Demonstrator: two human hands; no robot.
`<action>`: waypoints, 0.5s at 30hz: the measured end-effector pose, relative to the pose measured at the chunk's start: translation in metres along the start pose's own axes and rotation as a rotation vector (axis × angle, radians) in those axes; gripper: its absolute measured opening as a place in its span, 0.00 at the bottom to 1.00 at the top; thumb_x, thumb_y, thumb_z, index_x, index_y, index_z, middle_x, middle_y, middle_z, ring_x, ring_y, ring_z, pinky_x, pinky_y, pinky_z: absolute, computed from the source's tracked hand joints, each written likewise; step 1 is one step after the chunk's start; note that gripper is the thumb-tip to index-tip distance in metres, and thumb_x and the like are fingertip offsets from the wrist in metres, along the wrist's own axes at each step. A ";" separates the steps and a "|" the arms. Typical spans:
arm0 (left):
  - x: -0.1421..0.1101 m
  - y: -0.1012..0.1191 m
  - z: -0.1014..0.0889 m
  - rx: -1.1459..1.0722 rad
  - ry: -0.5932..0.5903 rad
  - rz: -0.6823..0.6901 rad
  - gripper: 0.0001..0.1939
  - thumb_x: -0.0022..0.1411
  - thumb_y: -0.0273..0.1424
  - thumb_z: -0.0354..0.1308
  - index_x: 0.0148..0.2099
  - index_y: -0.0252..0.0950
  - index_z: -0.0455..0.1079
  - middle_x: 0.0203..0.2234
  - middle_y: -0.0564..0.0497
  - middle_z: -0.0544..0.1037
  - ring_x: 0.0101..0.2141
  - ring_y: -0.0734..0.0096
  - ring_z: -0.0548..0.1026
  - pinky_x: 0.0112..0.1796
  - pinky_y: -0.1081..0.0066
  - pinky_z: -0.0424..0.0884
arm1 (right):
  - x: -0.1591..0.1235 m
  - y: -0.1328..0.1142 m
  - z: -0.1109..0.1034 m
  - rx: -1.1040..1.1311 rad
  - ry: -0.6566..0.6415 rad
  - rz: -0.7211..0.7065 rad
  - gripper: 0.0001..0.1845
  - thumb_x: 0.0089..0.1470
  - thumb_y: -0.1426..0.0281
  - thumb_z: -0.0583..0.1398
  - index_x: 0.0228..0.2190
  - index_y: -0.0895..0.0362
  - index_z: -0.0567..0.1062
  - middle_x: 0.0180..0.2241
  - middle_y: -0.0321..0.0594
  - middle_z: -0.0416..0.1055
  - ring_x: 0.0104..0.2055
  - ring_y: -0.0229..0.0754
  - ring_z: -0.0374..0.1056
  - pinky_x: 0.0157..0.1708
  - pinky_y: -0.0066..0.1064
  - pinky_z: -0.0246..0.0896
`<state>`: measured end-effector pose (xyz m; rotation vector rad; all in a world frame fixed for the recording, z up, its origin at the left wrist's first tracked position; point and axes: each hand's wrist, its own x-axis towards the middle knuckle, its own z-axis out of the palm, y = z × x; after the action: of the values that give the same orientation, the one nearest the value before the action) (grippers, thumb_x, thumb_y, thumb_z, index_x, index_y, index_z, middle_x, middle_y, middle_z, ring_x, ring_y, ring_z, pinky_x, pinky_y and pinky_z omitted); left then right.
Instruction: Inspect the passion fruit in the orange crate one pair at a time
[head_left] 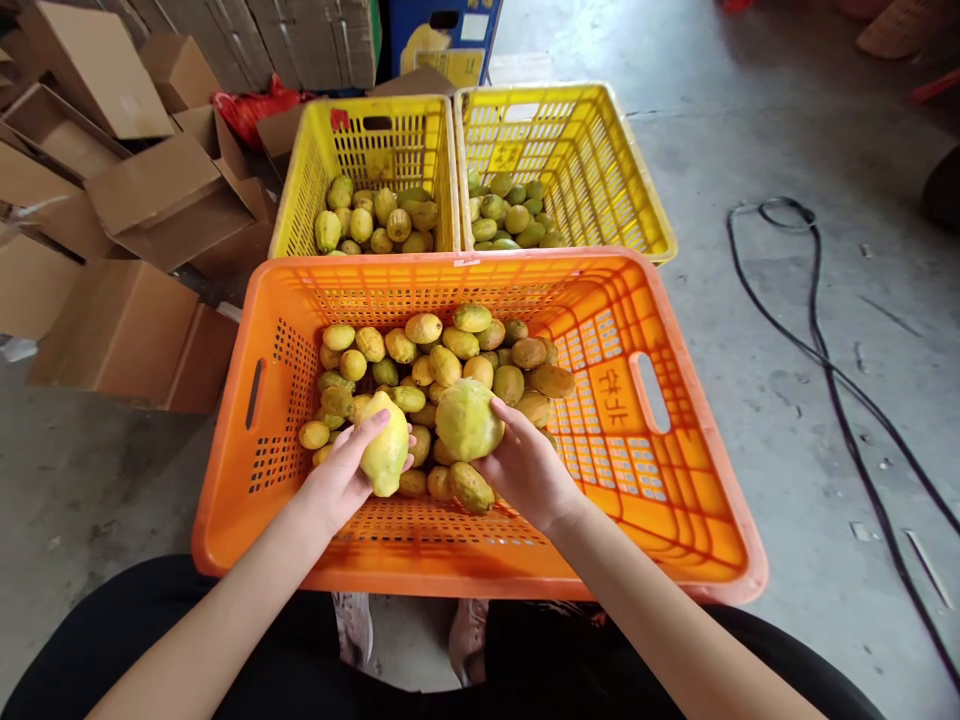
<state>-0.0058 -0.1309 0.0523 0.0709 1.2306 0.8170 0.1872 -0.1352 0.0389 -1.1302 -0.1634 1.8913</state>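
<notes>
My left hand [343,468] is closed around a pale yellow, quince-like fruit [385,447], its thumb lying across the top. A rounder green-yellow quince-like fruit [469,420] rests in my right hand [534,470], gripped from its right side. Both hands are side by side over a big orange plastic crate [480,572]. Beneath them, many oval yellow-green fruits [445,366] are piled in the crate, some with brownish skin. My hands and the two held fruits cover part of that pile.
Beyond the orange crate, a left yellow crate [289,205] and a right yellow crate [654,215] hold more of these fruits. Cardboard boxes [112,330] are heaped at left. A blue printed box [442,40] stands behind. Black cable [825,360] lies on the concrete floor at right.
</notes>
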 end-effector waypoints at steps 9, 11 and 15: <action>0.004 0.000 0.004 -0.095 0.158 -0.022 0.08 0.63 0.30 0.59 0.45 0.35 0.72 0.36 0.48 0.79 0.31 0.69 0.78 0.35 0.64 0.80 | -0.002 -0.002 -0.004 -0.017 0.017 0.014 0.22 0.49 0.55 0.66 0.45 0.48 0.75 0.49 0.38 0.76 0.56 0.51 0.69 0.46 0.38 0.73; 0.003 0.000 0.005 -0.094 0.119 -0.061 0.09 0.65 0.31 0.56 0.44 0.33 0.72 0.35 0.46 0.78 0.31 0.67 0.78 0.35 0.64 0.80 | -0.002 0.000 -0.004 -0.061 0.020 0.004 0.23 0.45 0.56 0.69 0.44 0.48 0.75 0.49 0.38 0.76 0.54 0.51 0.70 0.44 0.39 0.74; 0.000 -0.002 0.008 -0.073 0.050 -0.131 0.11 0.67 0.32 0.51 0.43 0.30 0.72 0.34 0.42 0.78 0.32 0.64 0.79 0.34 0.64 0.79 | -0.003 0.004 -0.002 -0.099 0.048 0.014 0.24 0.42 0.60 0.71 0.42 0.48 0.74 0.46 0.39 0.76 0.50 0.52 0.72 0.37 0.39 0.76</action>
<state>0.0022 -0.1295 0.0541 -0.0890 1.2376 0.7530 0.1870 -0.1404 0.0374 -1.2451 -0.2251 1.8837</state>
